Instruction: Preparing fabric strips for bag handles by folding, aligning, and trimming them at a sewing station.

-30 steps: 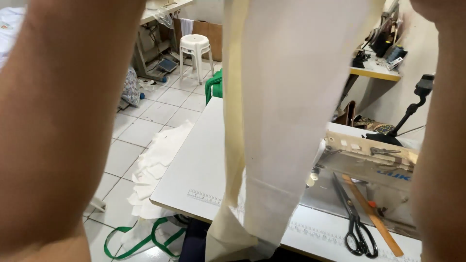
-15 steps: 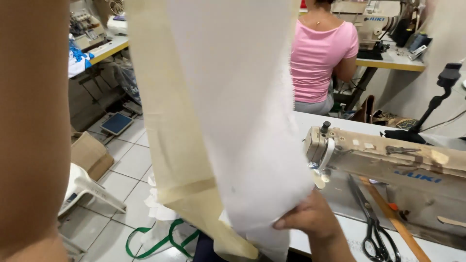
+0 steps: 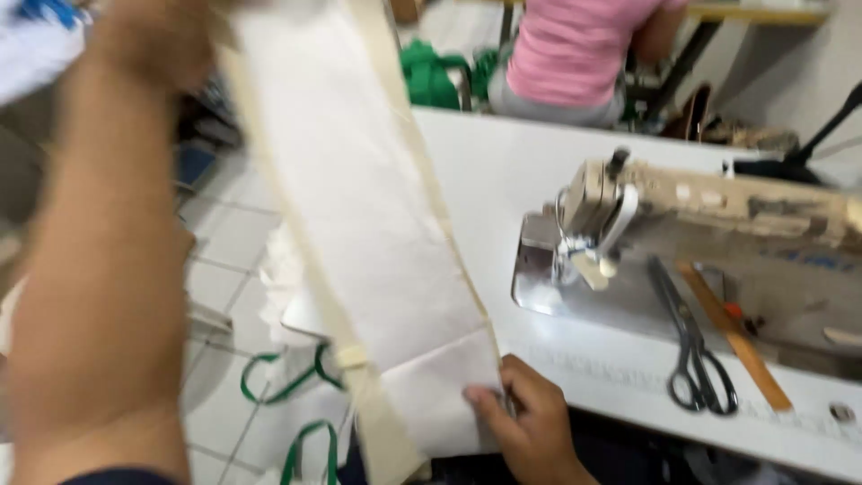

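Both your hands now stretch the cream fabric strip (image 3: 377, 251) taut: left hand (image 3: 157, 36) raised, blurred, gripping its top; right hand (image 3: 530, 422), newly arrived, pinching the bottom edge at the bench (image 3: 503, 171), beside the sewing machine (image 3: 718, 224).

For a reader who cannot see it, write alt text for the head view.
A person holds up a long cream fabric strip, left hand raised at its top, right hand gripping its lower end. Beside it on a white table stand a sewing machine, scissors and a wooden ruler.
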